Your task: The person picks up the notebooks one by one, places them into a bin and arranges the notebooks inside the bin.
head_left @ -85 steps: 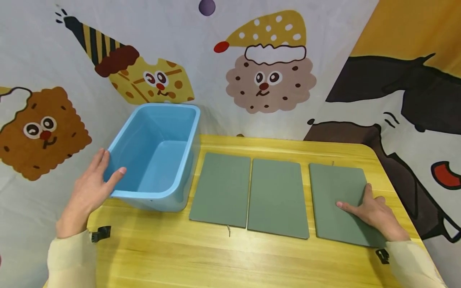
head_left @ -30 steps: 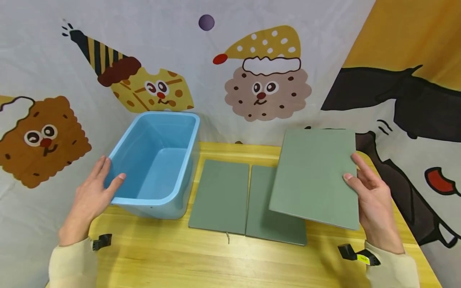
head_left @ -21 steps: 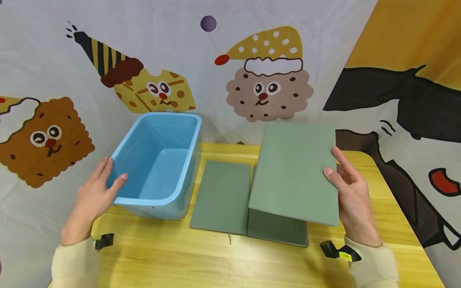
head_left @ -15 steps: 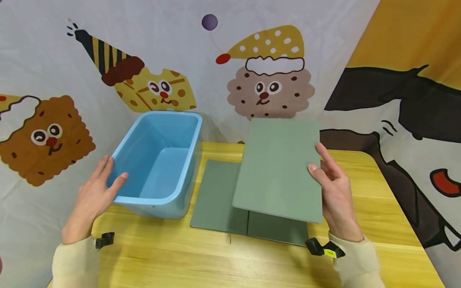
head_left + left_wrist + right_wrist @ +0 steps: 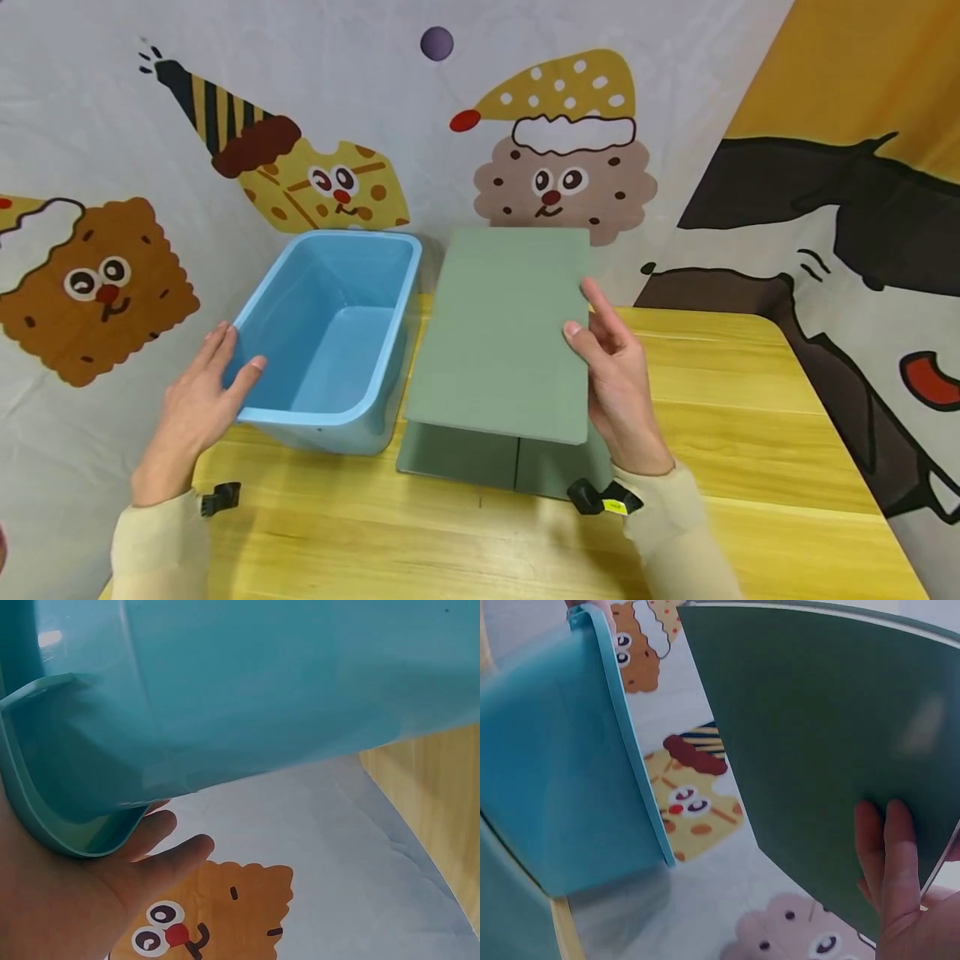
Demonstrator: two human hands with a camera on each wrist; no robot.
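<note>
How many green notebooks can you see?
3: raised notebook in the right hand, plus left notebook and right notebook on the table below it. More could be hidden.

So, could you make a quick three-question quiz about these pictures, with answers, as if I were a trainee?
1. Which of the person's hands holds the raised green notebook?
2. True or false: that notebook is inside the blue tub.
3. How many other notebooks lie beneath it on the table?

Key:
1. The right hand.
2. False; it is held up beside the tub.
3. Two, side by side.
</note>
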